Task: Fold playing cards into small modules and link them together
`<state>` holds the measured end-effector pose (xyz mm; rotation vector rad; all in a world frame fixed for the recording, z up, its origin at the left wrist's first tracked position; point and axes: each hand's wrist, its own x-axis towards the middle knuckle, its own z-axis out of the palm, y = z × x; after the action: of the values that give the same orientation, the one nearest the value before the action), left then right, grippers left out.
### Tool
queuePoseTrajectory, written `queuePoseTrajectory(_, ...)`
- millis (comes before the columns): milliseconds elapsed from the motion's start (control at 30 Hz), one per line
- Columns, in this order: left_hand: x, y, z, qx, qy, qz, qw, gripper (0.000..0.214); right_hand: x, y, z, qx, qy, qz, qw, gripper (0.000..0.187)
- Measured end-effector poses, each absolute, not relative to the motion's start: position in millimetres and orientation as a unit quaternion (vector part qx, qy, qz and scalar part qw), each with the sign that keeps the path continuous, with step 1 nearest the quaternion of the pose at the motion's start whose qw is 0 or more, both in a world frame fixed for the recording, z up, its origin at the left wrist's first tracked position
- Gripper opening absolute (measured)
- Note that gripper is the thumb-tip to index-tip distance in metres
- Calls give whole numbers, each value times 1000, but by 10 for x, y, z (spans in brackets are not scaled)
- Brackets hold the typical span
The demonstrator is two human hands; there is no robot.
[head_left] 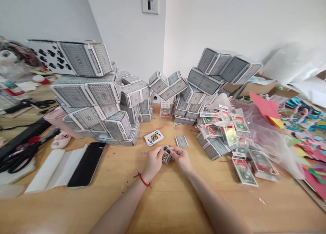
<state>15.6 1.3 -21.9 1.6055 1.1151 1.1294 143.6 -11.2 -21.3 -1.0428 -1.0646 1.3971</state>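
Both my hands meet at the middle of the table, pinching a playing card [166, 158] with a face figure on it. My left hand [154, 161] has a red string bracelet at its wrist, and its fingers close on the card's left side. From the right, my right hand [180, 158] grips the card's upper edge, the fingertips close together. The fingers partly hide the card. Just beyond lies a stack of cards [154, 137], face card on top. A grey patterned card [181, 141] lies face down to the right of that stack.
Block structures made of grey cards rise at the left [102, 91] and right [196, 95]. Red and green card boxes [244, 173] lie in a heap at right. A black phone [86, 164], paper roll [52, 166] and black scissors [20, 156] are at left.
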Motion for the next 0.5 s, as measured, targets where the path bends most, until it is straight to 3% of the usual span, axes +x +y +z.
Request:
queuePoseTrajectory(300,157,-27,-236,732,465,408,286,26,1424,-130,-122,-451,-434,588,513,23)
queuePoseTrajectory(500,131,-2,-190,721,487,403,284,25,1395,-126,-150,-428,-400,620,523,16)
